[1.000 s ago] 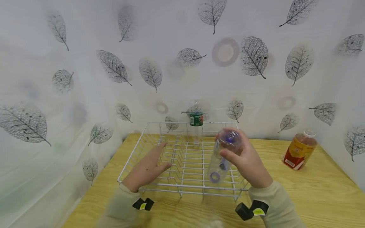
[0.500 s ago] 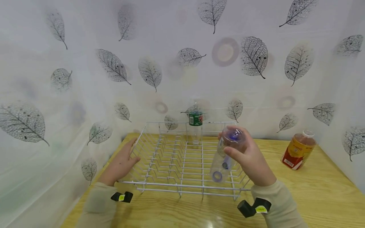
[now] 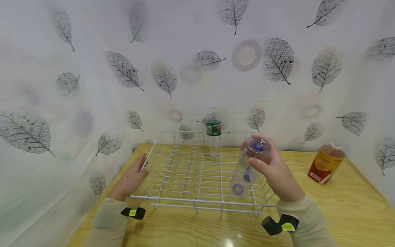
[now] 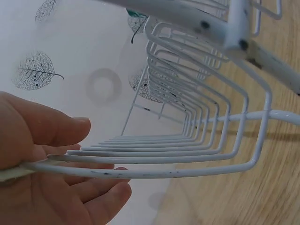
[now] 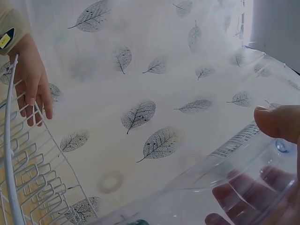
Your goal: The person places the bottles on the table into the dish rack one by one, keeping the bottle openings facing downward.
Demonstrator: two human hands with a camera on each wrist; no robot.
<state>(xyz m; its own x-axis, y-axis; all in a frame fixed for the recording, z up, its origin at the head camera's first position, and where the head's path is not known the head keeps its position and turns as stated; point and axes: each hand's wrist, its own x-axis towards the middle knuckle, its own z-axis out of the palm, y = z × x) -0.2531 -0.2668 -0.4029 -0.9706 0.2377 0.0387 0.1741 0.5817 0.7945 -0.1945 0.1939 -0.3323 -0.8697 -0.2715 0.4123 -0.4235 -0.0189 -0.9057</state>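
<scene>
My right hand [image 3: 277, 175] grips a clear plastic bottle [image 3: 242, 168] with purplish tints, over the right part of a white wire dish rack [image 3: 197, 200]. The bottle tilts, its broad base up and a purple ring at its lower end. In the right wrist view, fingers show through the clear bottle [image 5: 187, 192]. My left hand [image 3: 131, 178] is at the rack's left side. The left wrist view shows the rack's wire [image 4: 187, 173] passing between thumb and fingers, which are extended loosely with space around the wire.
Another clear bottle with a green label [image 3: 214, 128] stands at the rack's back. To the right, a bottle with a red and yellow label [image 3: 326, 164] is on the wooden table [image 3: 191, 230]. A leaf-printed curtain [image 3: 185, 85] encloses the back and sides.
My left hand has moved left from over the rack's prongs to its left side. The right hand has shifted slightly right, still holding the bottle.
</scene>
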